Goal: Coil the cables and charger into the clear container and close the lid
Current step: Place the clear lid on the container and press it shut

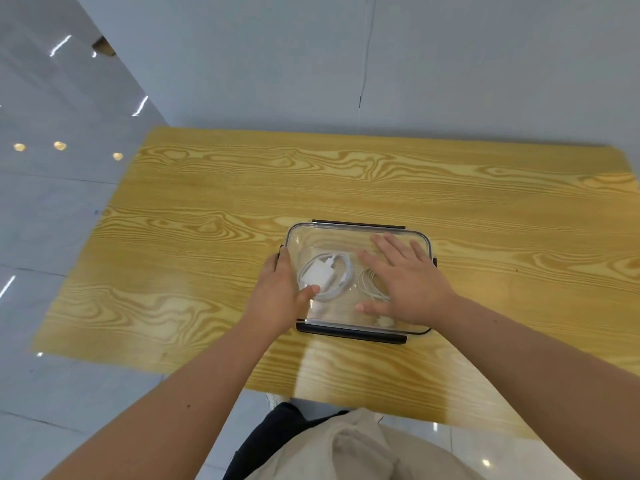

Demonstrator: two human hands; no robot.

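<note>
A clear rectangular container [332, 233] with dark clip flaps stands on the wooden table, its transparent lid [346, 320] lying on top. Through the lid I see a white charger [318, 273] ringed by a coiled white cable [341, 282] on the left, and a thinner coiled white cable [369, 280] on the right. My left hand [277, 296] grips the container's left end, thumb on the lid. My right hand [407, 282] lies flat on the lid's right half, fingers spread, hiding part of the thin cable.
The wooden table [207, 271] stretches wide on all sides of the container. A grey wall [346, 64] stands behind the table's far edge. Glossy floor tiles [52, 220] lie to the left. My lap [346, 445] shows below the near edge.
</note>
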